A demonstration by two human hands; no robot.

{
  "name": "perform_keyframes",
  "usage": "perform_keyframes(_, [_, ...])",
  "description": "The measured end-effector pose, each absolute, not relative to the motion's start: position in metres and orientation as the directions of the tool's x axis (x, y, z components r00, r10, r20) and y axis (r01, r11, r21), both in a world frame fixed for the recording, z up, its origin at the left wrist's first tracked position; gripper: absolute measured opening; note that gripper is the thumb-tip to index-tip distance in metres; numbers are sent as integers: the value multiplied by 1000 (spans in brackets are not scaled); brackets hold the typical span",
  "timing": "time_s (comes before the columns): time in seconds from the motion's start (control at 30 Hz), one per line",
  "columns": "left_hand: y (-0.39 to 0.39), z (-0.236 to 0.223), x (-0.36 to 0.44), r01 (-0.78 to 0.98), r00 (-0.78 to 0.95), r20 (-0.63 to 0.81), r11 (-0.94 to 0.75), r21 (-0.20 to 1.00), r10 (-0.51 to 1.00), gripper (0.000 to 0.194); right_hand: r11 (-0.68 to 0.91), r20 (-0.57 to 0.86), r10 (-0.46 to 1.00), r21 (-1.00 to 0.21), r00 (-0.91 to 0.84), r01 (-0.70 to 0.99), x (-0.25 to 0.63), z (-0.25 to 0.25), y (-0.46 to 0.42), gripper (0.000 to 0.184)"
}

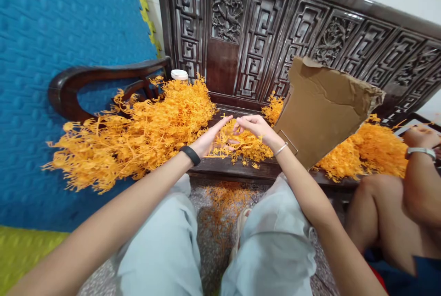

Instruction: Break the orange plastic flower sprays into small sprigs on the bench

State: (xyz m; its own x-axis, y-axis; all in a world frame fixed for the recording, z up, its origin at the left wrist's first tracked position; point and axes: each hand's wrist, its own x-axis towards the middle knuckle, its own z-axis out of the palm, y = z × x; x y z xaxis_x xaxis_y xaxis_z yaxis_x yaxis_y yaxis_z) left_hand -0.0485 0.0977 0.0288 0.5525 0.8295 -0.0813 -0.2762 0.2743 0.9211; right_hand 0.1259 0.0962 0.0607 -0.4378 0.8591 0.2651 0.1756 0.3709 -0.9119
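Observation:
My left hand [212,140], with a black wristband, is over a small heap of orange plastic sprigs [253,145] on a dark wooden bench. Its fingers are stretched and apart; orange strands show between them, though I cannot tell whether any are held. Fingertips of my right hand [257,127], which wears a silver bangle, meet close to the left fingertips. They are pinched together, and whatever is between them is too small to make out. A large bushy pile of orange sprigs [148,126] lies left of my hands.
A cardboard sheet [320,108] leans on the bench to the right, before more orange sprigs [372,149]. Another person's arm and knee [375,204] are at the far right. A white lidded tub [179,75] stands behind the left pile. Orange bits [225,199] litter the floor.

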Motion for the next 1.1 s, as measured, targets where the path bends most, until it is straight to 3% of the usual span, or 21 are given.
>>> perform_keyframes(0.1, [99, 26, -55, -271, 540, -52, 232, 934, 840, 58, 337, 223, 884, -913, -410, 229, 123, 58, 95, 33])
perform_keyframes(0.23, [96, 25, -61, -199, 539, -34, 166, 966, 842, 61, 240, 179, 937, -954, -299, 180, 116, 50, 95, 35])
perform_keyframes(0.33, [89, 28, -63, -138, 546, -43, 141, 980, 836, 62, 182, 96, 941, -952, -324, 246, 113, 44, 97, 35])
perform_keyframes(0.5, [85, 31, -66, -106, 569, -30, 110, 988, 822, 59, 320, 91, 844, -876, -529, 360, 114, 43, 98, 25])
perform_keyframes(0.7, [88, 25, -72, -61, 592, -59, 118, 991, 804, 64, 369, 129, 863, -821, -489, 436, 109, 39, 97, 35])
perform_keyframes(0.9, [89, 23, -73, -62, 616, -50, 112, 992, 786, 69, 295, 118, 841, -918, -529, 264, 111, 36, 102, 15])
perform_keyframes(1.1, [93, 20, -77, -46, 650, -7, 48, 998, 760, 48, 158, 74, 878, -977, -472, 140, 117, 36, 104, 5])
